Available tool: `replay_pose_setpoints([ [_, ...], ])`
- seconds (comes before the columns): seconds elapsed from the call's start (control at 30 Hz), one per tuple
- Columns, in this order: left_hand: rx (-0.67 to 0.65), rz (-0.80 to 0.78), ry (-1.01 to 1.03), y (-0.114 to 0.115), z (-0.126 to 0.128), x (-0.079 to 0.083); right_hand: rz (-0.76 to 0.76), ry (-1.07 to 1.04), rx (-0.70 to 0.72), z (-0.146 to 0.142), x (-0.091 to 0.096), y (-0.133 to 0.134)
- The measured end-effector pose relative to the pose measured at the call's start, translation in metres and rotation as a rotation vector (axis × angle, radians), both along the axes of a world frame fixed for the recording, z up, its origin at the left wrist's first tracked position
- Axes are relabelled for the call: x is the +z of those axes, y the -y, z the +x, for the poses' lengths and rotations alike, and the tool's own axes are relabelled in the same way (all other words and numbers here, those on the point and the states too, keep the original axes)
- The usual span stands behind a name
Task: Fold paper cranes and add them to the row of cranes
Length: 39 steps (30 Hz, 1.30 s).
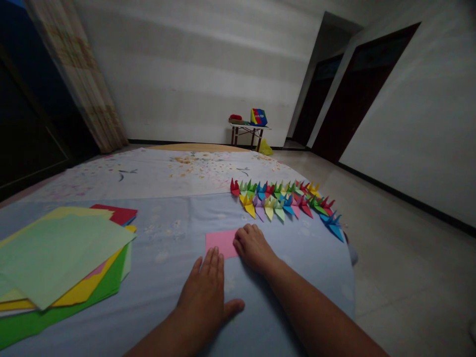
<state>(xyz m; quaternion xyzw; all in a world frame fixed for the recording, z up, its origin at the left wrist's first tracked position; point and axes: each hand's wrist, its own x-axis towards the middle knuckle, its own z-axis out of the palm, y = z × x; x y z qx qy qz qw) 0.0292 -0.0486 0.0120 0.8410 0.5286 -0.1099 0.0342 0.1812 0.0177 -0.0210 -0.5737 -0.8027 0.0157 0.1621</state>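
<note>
A small pink paper [219, 242] lies flat on the light blue cloth [174, 238] in front of me. My left hand [204, 292] rests flat on the cloth just below the paper, fingers stretched out and its fingertips at the paper's near edge. My right hand [255, 248] presses down on the paper's right edge with fingers curled under. Beyond the hands, rows of several folded paper cranes [284, 199] in many colours stand on the cloth.
A fanned stack of coloured paper sheets [59, 260] lies at the left. The covered surface ends at a rounded edge [347, 258] on the right, with tiled floor beyond. A small table [247, 133] with a colourful box stands by the far wall.
</note>
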Motion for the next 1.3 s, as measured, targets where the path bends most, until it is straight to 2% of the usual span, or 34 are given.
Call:
replay_pose_setpoints([
  [0.17,0.095,0.017,-0.065,0.000,-0.011,0.017,-0.019,0.002,0.011,0.006,0.001,-0.002],
  [0.33,0.083,0.143,0.004,-0.011,-0.014,0.028,-0.006,-0.001,-0.004,0.005,0.003,-0.001],
  [0.43,0.010,0.190,0.105,-0.011,-0.005,0.022,0.018,-0.005,0.001,-0.004,0.004,0.002],
  [0.57,-0.003,0.061,0.076,-0.004,0.006,0.006,-0.001,0.024,0.046,-0.006,0.006,0.006],
  [0.77,-0.015,0.046,0.079,-0.003,0.003,-0.001,-0.091,-0.030,-0.095,0.034,0.011,-0.003],
  [0.93,-0.058,0.133,0.180,-0.014,-0.006,-0.007,-0.104,-0.150,0.082,0.044,0.014,-0.007],
  [1.03,-0.052,0.234,0.246,-0.025,-0.013,-0.013,-0.141,-0.151,0.102,0.040,0.017,-0.007],
  [1.17,-0.056,0.271,0.297,-0.035,-0.020,-0.016,-0.219,-0.242,0.140,0.039,0.020,-0.006],
  [1.3,-0.149,0.321,0.346,-0.038,-0.023,-0.012,-0.298,-0.333,0.195,0.040,0.023,-0.004],
])
